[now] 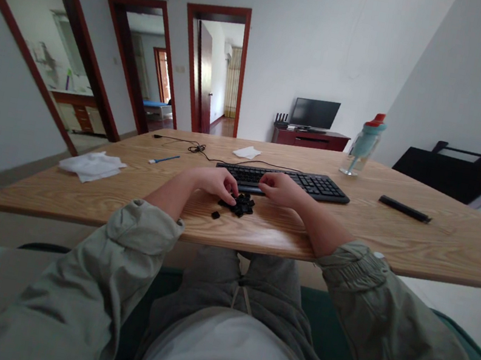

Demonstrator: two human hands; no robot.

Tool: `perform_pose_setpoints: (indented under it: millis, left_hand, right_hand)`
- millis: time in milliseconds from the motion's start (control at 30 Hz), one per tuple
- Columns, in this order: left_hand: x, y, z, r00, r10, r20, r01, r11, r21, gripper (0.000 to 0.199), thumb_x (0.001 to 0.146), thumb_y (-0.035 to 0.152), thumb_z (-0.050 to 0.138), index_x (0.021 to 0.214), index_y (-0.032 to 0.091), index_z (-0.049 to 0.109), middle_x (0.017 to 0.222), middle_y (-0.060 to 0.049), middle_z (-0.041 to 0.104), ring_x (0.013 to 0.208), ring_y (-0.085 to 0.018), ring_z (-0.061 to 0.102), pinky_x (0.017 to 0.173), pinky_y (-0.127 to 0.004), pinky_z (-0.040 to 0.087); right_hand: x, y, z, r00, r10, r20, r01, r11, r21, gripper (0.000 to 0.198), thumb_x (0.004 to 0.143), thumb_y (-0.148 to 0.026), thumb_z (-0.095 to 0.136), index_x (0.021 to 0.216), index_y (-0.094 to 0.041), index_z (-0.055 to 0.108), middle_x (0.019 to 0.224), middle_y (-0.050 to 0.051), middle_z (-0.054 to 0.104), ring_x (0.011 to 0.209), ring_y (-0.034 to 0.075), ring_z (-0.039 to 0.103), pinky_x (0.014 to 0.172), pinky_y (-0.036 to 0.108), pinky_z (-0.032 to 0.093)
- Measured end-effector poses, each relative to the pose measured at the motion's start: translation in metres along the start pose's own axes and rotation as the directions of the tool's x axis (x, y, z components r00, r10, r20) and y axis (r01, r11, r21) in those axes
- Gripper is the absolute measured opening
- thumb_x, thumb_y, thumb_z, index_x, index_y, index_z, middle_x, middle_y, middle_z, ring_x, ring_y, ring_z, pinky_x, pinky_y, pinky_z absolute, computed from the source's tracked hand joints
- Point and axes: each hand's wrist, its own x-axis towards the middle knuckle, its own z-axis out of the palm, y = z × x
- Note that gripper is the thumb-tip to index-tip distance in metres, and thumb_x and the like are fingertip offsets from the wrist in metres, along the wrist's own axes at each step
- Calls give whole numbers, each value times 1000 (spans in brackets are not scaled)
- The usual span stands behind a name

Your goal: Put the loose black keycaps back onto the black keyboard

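Observation:
A black computer keyboard (320, 186) lies across the wooden table in front of me. Just before its near edge is a small heap of loose black keycaps (245, 206), and a single keycap (215, 215) sits apart at the near left. My left hand (216, 183) reaches to the heap from the left, thumb and fingertips slightly apart at its edge. Over the left-middle part of the keyboard, my right hand (282, 189) is closed, its fingers curled down at the keys. Whatever its fingertips may pinch is hidden.
White tissues (93, 166) lie at the left, another tissue (247, 152) behind the keyboard. A blue-handled brush (164, 159) and a coiled cable (197, 148) are at the back left. To the right stand a water bottle (363, 145) and a long black bar (405, 209).

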Motion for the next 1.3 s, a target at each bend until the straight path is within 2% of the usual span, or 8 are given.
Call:
perform_pose_setpoints:
  millis: [233, 467, 600, 667, 767, 933, 1167, 1300]
  left_hand:
    - [0, -7, 0, 1000, -6, -25, 5, 999, -54, 26, 71, 35, 69, 89, 17, 77, 79, -2, 73, 66, -14, 59, 62, -24, 43]
    - [-1, 0, 0, 999, 16, 48, -13, 999, -50, 37, 64, 44, 77, 92, 19, 77, 83, -2, 73, 68, -13, 60, 64, -24, 44]
    - [1, -6, 0, 999, 31, 38, -27, 995, -100, 40, 65, 45, 77, 93, 17, 77, 83, -3, 72, 69, -15, 59, 63, -25, 43]
    - [4, -12, 0, 998, 61, -9, -62, 989, -136, 41, 65, 43, 76, 96, 16, 74, 82, -3, 70, 68, -15, 59, 61, -26, 44]
    - [9, -18, 0, 985, 96, -143, -119, 980, -159, 39, 66, 36, 73, 99, 16, 71, 83, -3, 67, 68, -14, 58, 60, -25, 43]
    - [12, -18, 1, 933, 46, -356, -109, 981, -160, 34, 67, 22, 65, 100, 13, 71, 79, -2, 64, 68, -12, 55, 62, -24, 44]
    - [14, -22, 4, 890, 58, -452, -177, 958, -226, 28, 67, 19, 64, 94, 12, 70, 76, -1, 64, 65, -11, 53, 61, -23, 43]
    - [16, -23, 4, 874, 59, -483, -237, 919, -316, 29, 64, 21, 66, 92, 12, 64, 90, -4, 69, 66, -10, 54, 59, -22, 43]
  right_hand:
    - [0, 0, 1, 1000, 0, -1, 0, 1000, 3, 18, 88, -21, 54, 85, -13, 69, 78, 3, 67, 66, 12, 54, 63, 23, 36]
    - [1, 1, 1, 1000, 0, 13, 0, 1000, -10, 19, 88, -21, 53, 84, -13, 69, 79, 4, 69, 68, 13, 55, 64, 24, 38]
    - [1, 2, 2, 1000, 6, 5, -6, 1000, -4, 17, 88, -20, 53, 84, -14, 69, 80, 4, 70, 68, 13, 56, 65, 24, 38]
    - [0, 2, 3, 1000, 2, 1, -2, 1000, 3, 17, 88, -20, 54, 84, -14, 69, 81, 4, 70, 68, 13, 56, 64, 24, 38]
    - [0, 3, 2, 1000, -1, -4, 1, 1000, 1, 17, 88, -21, 55, 84, -14, 70, 79, 4, 70, 67, 13, 56, 63, 24, 38]
    - [-1, -1, 0, 1000, 22, 1, -22, 1000, 4, 15, 87, -19, 56, 87, -14, 70, 80, 4, 69, 67, 13, 56, 62, 25, 37]
    - [-2, -2, 0, 1000, 14, -2, -14, 1000, 13, 14, 87, -18, 56, 86, -14, 70, 79, 4, 69, 67, 14, 56, 63, 27, 37]
    - [-1, -2, 0, 1000, 21, 2, -21, 1000, 10, 14, 87, -18, 56, 85, -14, 70, 78, 4, 69, 65, 13, 55, 62, 26, 37]
